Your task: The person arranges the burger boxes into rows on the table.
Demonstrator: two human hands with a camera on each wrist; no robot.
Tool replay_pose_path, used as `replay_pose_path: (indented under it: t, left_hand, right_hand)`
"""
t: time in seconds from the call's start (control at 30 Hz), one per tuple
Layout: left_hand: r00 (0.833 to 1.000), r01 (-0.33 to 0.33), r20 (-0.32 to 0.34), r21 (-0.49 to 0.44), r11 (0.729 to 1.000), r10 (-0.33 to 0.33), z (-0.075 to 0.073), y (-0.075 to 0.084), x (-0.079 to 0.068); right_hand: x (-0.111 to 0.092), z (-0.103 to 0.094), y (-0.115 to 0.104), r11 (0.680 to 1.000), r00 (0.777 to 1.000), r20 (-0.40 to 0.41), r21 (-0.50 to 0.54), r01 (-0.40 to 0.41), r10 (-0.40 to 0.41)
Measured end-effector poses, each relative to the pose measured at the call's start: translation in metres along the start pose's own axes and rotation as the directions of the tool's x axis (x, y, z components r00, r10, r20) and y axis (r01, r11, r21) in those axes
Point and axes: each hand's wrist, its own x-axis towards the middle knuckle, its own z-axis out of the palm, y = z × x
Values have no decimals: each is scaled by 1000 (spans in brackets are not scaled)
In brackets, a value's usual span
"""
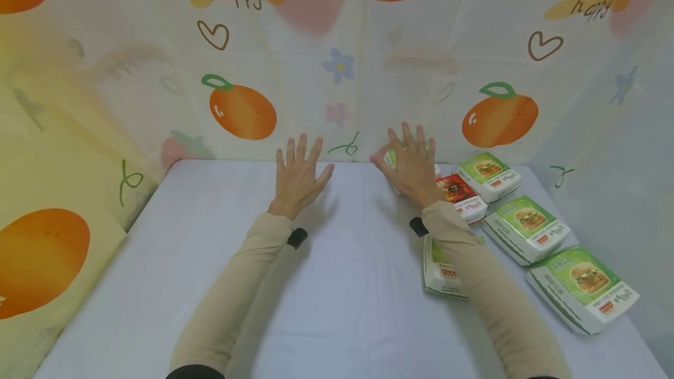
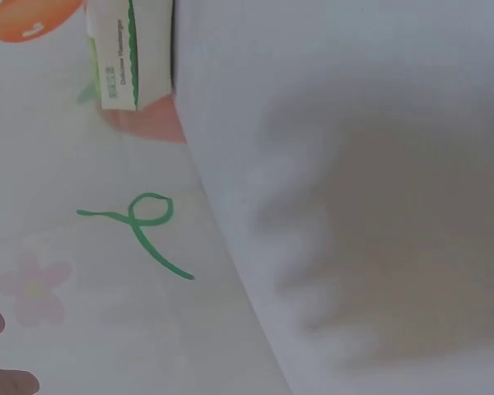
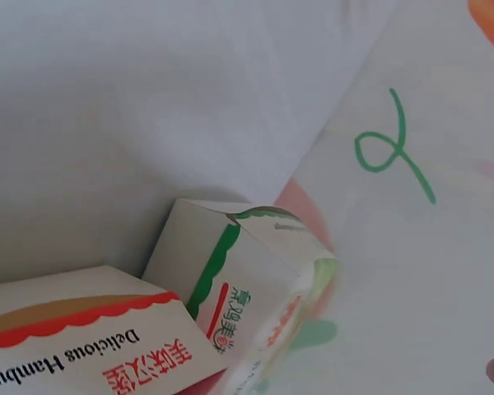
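Over the far middle of the table, my left hand (image 1: 299,183) is held with fingers spread and nothing in it. Its fingertips (image 2: 8,381) just enter the left wrist view. My right hand (image 1: 412,168), also spread and holding nothing, hovers in front of a green and white hamburger box (image 3: 235,284) and partly hides it in the head view. A red and white hamburger box (image 1: 458,189) lies just right of that hand. Beneath my right forearm, another green hamburger box (image 1: 442,276) is partly covered by the sleeve.
Along the right edge lie three more green hamburger boxes: a far one (image 1: 487,174), a middle one (image 1: 526,227) and a near one (image 1: 584,285). A white cloth covers the table (image 1: 337,309). Behind it hangs a fruit-printed curtain (image 1: 368,92).
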Motion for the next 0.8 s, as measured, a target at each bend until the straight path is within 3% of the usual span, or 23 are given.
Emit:
replay_pose_path:
  t: [0.23, 0.57, 0.8]
  left_hand:
    - [1000, -21, 11, -24, 999, 21, -6, 14, -4]
    - [998, -62, -14, -26, 998, 62, -8, 32, -14]
    - [994, -104, -47, -30, 994, 103, -8, 42, -22]
  right_hand:
    - [-8, -10, 2, 1000, 999, -26, -12, 21, -22]
    - [-28, -25, 1, 993, 992, -55, -47, 112, -114]
    - [-39, -30, 1, 993, 992, -51, -41, 112, -114]
